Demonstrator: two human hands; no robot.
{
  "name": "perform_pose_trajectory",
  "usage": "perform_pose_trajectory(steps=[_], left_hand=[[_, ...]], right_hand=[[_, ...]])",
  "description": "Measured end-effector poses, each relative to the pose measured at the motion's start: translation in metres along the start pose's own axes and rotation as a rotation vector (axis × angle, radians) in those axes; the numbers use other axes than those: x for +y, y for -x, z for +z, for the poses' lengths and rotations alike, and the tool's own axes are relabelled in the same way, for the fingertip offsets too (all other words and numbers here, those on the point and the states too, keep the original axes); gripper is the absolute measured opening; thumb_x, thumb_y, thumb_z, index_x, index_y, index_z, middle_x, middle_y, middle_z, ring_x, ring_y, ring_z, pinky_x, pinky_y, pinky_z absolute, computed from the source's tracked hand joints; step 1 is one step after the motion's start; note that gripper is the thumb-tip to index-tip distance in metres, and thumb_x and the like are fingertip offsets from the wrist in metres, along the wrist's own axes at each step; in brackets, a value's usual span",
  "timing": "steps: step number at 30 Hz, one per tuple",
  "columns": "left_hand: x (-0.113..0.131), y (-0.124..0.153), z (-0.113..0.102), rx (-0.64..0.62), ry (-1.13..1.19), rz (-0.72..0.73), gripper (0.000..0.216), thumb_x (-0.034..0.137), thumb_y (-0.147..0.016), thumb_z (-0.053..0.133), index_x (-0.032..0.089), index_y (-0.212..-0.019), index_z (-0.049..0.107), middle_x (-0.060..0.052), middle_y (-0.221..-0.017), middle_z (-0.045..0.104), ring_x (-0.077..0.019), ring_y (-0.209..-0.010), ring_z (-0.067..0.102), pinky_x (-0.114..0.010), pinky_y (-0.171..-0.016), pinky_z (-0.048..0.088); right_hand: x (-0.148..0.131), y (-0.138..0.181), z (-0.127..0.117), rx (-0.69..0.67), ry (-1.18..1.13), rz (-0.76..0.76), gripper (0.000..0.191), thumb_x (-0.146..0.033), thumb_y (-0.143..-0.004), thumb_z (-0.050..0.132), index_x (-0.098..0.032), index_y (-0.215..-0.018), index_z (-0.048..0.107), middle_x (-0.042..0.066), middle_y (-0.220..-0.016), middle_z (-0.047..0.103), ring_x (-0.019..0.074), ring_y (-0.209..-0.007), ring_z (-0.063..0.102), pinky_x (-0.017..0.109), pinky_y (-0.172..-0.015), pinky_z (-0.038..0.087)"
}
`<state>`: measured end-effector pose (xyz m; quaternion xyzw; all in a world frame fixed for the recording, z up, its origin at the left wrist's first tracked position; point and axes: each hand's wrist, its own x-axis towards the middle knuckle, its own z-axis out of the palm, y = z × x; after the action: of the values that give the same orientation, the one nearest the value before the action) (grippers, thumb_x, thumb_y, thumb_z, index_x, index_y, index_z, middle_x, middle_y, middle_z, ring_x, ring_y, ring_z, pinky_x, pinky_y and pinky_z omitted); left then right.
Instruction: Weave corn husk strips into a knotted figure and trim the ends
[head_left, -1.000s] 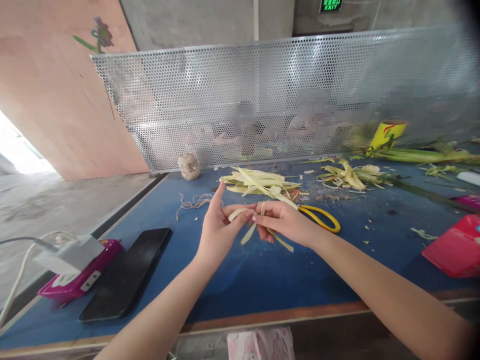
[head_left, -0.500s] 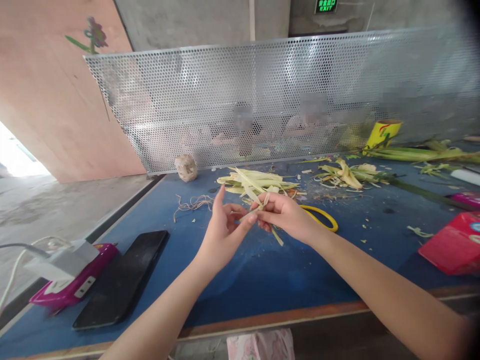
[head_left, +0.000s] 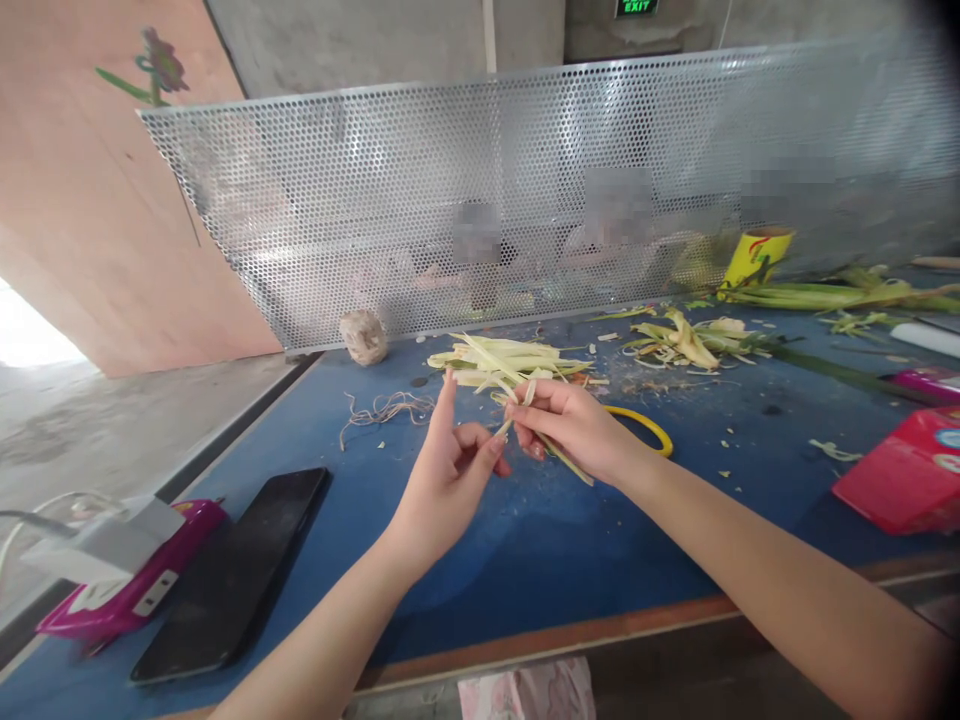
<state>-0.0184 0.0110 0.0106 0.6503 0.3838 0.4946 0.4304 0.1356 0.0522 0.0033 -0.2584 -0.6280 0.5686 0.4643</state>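
Note:
Thin pale-green leaf strips (head_left: pixel 571 465), folded or looped at the top, are pinched between the thumb and fingers of my right hand (head_left: pixel 574 428). One strip tail sticks out below that hand. My left hand (head_left: pixel 435 475) grips a strip's other end between thumb and fingertips, its index finger pointing up. A short stretch of strip spans the gap between my hands. Just behind them lies a pile of pale leaf strips (head_left: pixel 517 353). Beside my right wrist, a yellow loop (head_left: pixel 654 426) rests on the blue table (head_left: pixel 540 555); its other part is hidden.
On the left are a black phone (head_left: pixel 240 570) and a purple power strip (head_left: pixel 142 570) with a white plug. Thin strings (head_left: pixel 386 410) and a pale lump (head_left: pixel 364 337) lie farther back. A perforated metal screen (head_left: pixel 405 200) borders the table; a red box (head_left: pixel 900 470) stands right.
My left hand has drawn slightly down and away from my right, and the strip between them shows more. The tail under my right hand now points farther right. The view has shifted slightly.

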Motion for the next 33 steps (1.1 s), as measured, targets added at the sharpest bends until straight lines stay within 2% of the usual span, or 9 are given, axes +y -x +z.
perform_pose_trajectory(steps=[3, 7, 10, 13, 15, 18, 21, 26, 33], left_hand=[[-0.001, 0.002, 0.001, -0.013, -0.017, 0.025, 0.088, 0.020, -0.080, 0.053, 0.020, -0.139, -0.012, 0.006, -0.060, 0.052, -0.0105, -0.059, 0.053, -0.025, -0.062, 0.044], [-0.003, 0.003, 0.000, 0.029, -0.026, 0.026, 0.087, 0.022, -0.078, 0.055, 0.019, -0.140, -0.006, 0.005, -0.062, 0.054, -0.0117, -0.062, 0.055, -0.027, -0.065, 0.045], [-0.006, 0.002, -0.003, 0.075, 0.086, 0.044, 0.088, 0.026, -0.075, 0.060, 0.023, -0.140, 0.000, -0.002, -0.085, 0.061, -0.0133, -0.074, 0.058, -0.027, -0.067, 0.046], [-0.010, 0.000, -0.004, 0.083, 0.223, 0.036, 0.083, 0.027, -0.074, 0.061, 0.027, -0.138, 0.008, -0.008, -0.109, 0.058, -0.0135, -0.080, 0.060, -0.027, -0.067, 0.048], [-0.012, -0.002, -0.003, 0.042, 0.262, 0.019, 0.086, 0.025, -0.073, 0.062, 0.028, -0.138, 0.005, -0.008, -0.105, 0.061, -0.0124, -0.069, 0.062, -0.027, -0.062, 0.049], [-0.010, -0.004, -0.001, 0.010, 0.237, -0.043, 0.097, 0.020, -0.071, 0.065, 0.024, -0.139, -0.004, 0.000, -0.077, 0.066, -0.0108, -0.050, 0.058, -0.025, -0.049, 0.046], [-0.005, -0.005, 0.001, 0.043, 0.191, -0.120, 0.097, 0.019, -0.071, 0.064, 0.017, -0.139, -0.006, 0.005, -0.057, 0.061, -0.0106, -0.046, 0.057, -0.019, -0.041, 0.038], [0.001, -0.003, 0.001, 0.107, 0.094, -0.149, 0.093, 0.020, -0.071, 0.064, 0.023, -0.139, 0.000, 0.000, -0.078, 0.064, -0.0096, -0.044, 0.058, -0.019, -0.037, 0.035], [-0.002, -0.002, 0.004, 0.075, 0.177, -0.076, 0.083, 0.021, -0.073, 0.062, 0.019, -0.137, 0.010, 0.003, -0.071, 0.060, -0.0104, -0.054, 0.058, -0.025, -0.055, 0.047]], right_hand=[[0.001, -0.001, -0.002, -0.001, -0.066, 0.000, 0.018, -0.031, -0.077, 0.061, -0.016, -0.074, 0.052, -0.004, -0.055, 0.053, 0.0053, -0.044, 0.047, 0.019, -0.045, 0.041], [0.002, -0.002, -0.006, -0.089, -0.112, 0.116, 0.021, -0.036, -0.081, 0.055, -0.016, -0.081, 0.057, -0.002, -0.058, 0.056, 0.0061, -0.046, 0.050, 0.019, -0.046, 0.041], [0.000, -0.001, -0.007, -0.139, -0.091, 0.131, 0.029, -0.040, -0.085, 0.048, -0.015, -0.094, 0.059, 0.000, -0.060, 0.059, 0.0063, -0.048, 0.051, 0.019, -0.047, 0.041], [-0.004, 0.002, -0.003, -0.214, 0.024, 0.105, 0.035, -0.041, -0.088, 0.042, -0.014, -0.105, 0.058, 0.001, -0.061, 0.061, 0.0066, -0.046, 0.052, 0.019, -0.046, 0.040], [-0.006, 0.004, 0.000, -0.263, 0.117, 0.086, 0.038, -0.040, -0.089, 0.039, -0.014, -0.110, 0.056, 0.002, -0.063, 0.063, 0.0074, -0.047, 0.054, 0.020, -0.046, 0.041], [-0.006, 0.007, 0.002, -0.285, 0.219, 0.049, 0.037, -0.037, -0.091, 0.036, -0.017, -0.115, 0.055, 0.002, -0.066, 0.063, 0.0089, -0.051, 0.057, 0.021, -0.048, 0.043], [-0.007, 0.008, 0.001, -0.214, 0.354, -0.021, 0.035, -0.033, -0.090, 0.038, -0.023, -0.121, 0.052, 0.001, -0.070, 0.062, 0.0103, -0.057, 0.057, 0.024, -0.054, 0.046], [-0.008, 0.008, -0.002, 0.005, 0.757, -0.251, 0.026, -0.025, -0.084, 0.051, -0.025, -0.106, 0.065, 0.003, -0.076, 0.058, 0.0134, -0.069, 0.053, 0.027, -0.064, 0.043], [-0.009, 0.007, 0.002, 0.064, 0.743, -0.301, 0.024, -0.025, -0.083, 0.052, -0.024, -0.103, 0.067, 0.001, -0.070, 0.045, 0.0117, -0.066, 0.048, 0.026, -0.062, 0.040]])
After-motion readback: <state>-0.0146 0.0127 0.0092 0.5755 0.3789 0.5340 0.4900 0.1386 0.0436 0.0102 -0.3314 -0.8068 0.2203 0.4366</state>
